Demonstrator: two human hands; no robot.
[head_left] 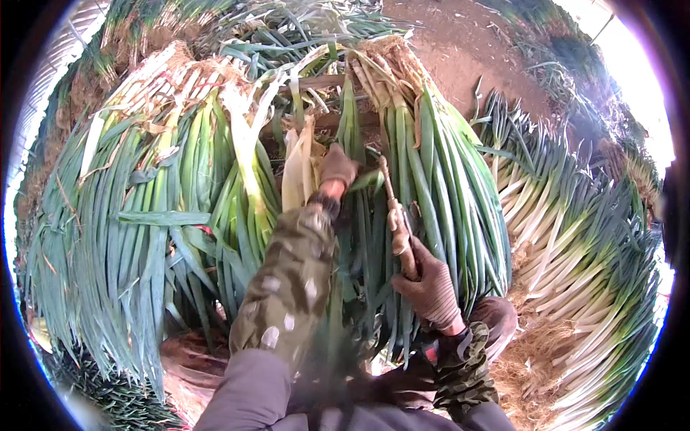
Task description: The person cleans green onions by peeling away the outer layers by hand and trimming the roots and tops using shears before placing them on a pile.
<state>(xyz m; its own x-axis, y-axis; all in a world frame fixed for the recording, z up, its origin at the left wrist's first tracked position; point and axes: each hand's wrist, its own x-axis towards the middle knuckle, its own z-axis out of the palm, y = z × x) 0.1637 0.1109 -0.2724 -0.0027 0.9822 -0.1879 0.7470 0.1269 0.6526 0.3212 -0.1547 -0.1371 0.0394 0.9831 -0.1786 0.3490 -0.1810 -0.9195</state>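
Note:
My left hand (338,169), in a brown glove, is closed beside pale peeled onion sheaths (295,169), in the gap between two heaps. Green onion leaves (348,118) show just above the fist and another leaf sticks out to its right; the fingers partly hide what they grip. My right hand (429,287), in a ribbed glove, is wrapped round the wooden handle of a long thin tool (397,226) that points up and away; its blade, if any, is hard to make out. Long green onions (449,187) lie under and beside the tool, their roots at the far end.
A large heap of green onions (136,223) spreads on my left, draped over a wooden support (327,100). On the right lies a long row of onions (568,266) with white stems and dry roots. Bare soil (460,57) shows behind, with more bundles further back.

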